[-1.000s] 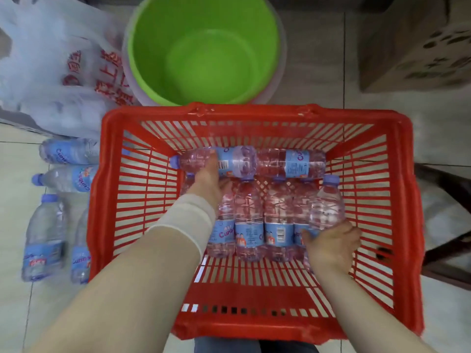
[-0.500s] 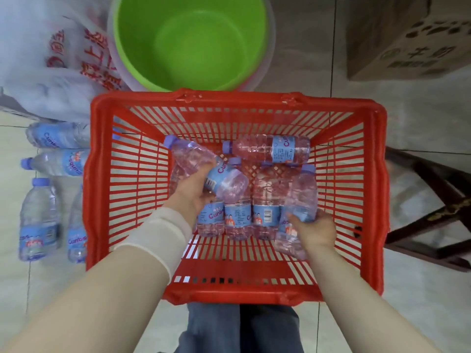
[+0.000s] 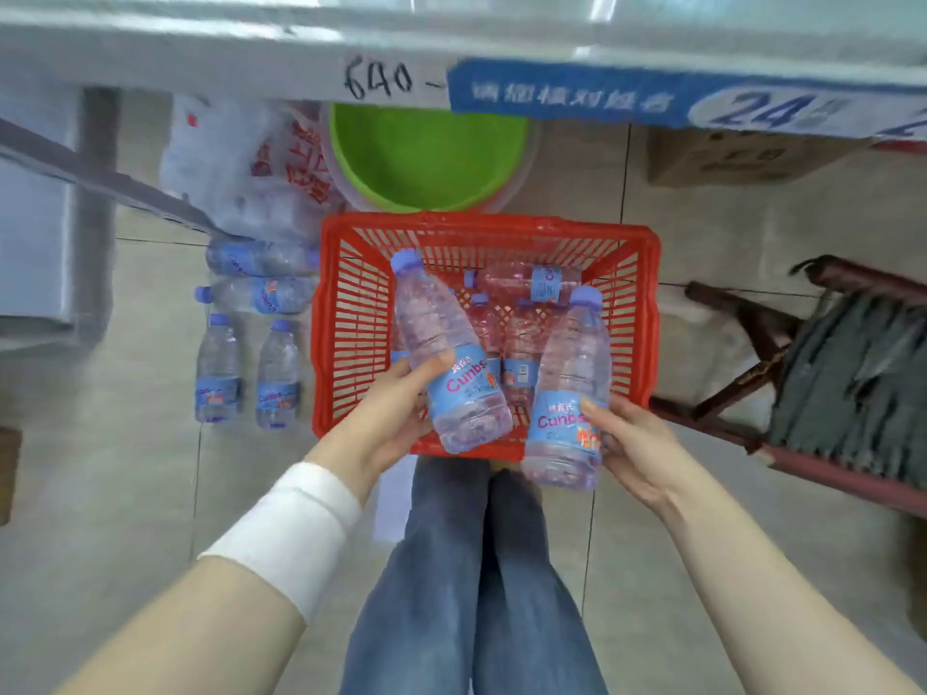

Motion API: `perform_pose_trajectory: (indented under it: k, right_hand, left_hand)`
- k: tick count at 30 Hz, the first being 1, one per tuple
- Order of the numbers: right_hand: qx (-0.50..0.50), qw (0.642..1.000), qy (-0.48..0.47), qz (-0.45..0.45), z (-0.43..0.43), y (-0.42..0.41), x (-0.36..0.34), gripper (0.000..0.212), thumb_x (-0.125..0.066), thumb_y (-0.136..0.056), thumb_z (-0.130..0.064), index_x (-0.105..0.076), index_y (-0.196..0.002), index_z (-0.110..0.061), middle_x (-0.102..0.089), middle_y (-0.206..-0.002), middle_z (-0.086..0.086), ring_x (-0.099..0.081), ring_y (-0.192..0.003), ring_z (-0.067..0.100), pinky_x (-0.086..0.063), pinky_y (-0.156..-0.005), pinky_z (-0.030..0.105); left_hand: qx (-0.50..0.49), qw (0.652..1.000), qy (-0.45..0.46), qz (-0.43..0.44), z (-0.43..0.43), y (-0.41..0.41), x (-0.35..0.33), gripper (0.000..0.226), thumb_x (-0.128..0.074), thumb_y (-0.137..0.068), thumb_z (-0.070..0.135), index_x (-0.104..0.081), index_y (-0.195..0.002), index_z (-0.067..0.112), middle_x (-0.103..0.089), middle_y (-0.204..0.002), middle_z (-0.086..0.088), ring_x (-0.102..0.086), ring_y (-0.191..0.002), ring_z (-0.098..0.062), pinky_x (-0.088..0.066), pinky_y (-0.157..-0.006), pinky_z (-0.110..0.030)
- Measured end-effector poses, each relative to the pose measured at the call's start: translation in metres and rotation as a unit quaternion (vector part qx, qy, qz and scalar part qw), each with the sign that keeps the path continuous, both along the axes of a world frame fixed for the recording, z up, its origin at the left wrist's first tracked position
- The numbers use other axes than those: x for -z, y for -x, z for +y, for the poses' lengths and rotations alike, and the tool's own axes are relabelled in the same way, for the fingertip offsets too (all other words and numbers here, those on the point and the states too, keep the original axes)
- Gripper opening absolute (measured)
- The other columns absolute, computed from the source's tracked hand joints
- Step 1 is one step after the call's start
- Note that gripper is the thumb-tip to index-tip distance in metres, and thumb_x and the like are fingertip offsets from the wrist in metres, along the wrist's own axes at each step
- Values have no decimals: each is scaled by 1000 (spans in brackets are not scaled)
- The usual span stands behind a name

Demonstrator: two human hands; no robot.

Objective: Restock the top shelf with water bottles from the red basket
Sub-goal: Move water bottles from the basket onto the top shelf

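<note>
Tiled floor [image 3: 125, 494], red basket [image 3: 501, 224] dead ahead; left hand [image 3: 381, 423] grips one water bottle [image 3: 441, 353], right hand [image 3: 637, 443] grips a second bottle [image 3: 572, 393]; best raise both upright, caps clearing shelf edge [image 3: 200, 47] at 12 o'clock.

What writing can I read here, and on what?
"Cunbs": label of the clear plastic water bottle in the left hand.
"Cunbs": label of the second clear bottle in the right hand.
"640 -", handwritten: grey metal shelf edge.
"24": blue paper strip on that edge.
Blurred: strip's Chinese print, white plastic bag, brown cardboard box.
</note>
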State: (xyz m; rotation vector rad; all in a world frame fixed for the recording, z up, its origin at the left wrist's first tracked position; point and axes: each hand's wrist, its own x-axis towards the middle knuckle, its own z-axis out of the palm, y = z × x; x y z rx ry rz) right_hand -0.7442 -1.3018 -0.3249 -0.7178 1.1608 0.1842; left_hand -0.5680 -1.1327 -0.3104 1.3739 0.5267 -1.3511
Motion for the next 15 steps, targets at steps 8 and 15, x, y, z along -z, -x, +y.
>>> perform_pose_trajectory:
  k: [8,15]
  right_hand:
    - [-12,994,4,-112,14,19,-200,93,-93,-32,-42,-60,-110,-5,-71,-100,11,-69,-86,21,-58,-75,32]
    - [-24,986,88,-143,39,25,-337,92,-91,-26,-49,-60,-103,-10,-74,-87,1,-71,-78,15,-57,-65,27]
  left_hand:
    - [7,993,107,-57,25,16,-214,50,-66,-74,12,-53,-122,3,-70,-99,-9,-70,-84,-20,-57,-81,-35]
    - [6,981,114,-158,75,34,-349,82,-74,-58,33,-46,-129,3,-63,-118,-17,-64,-102,-30,-53,-88,-45]
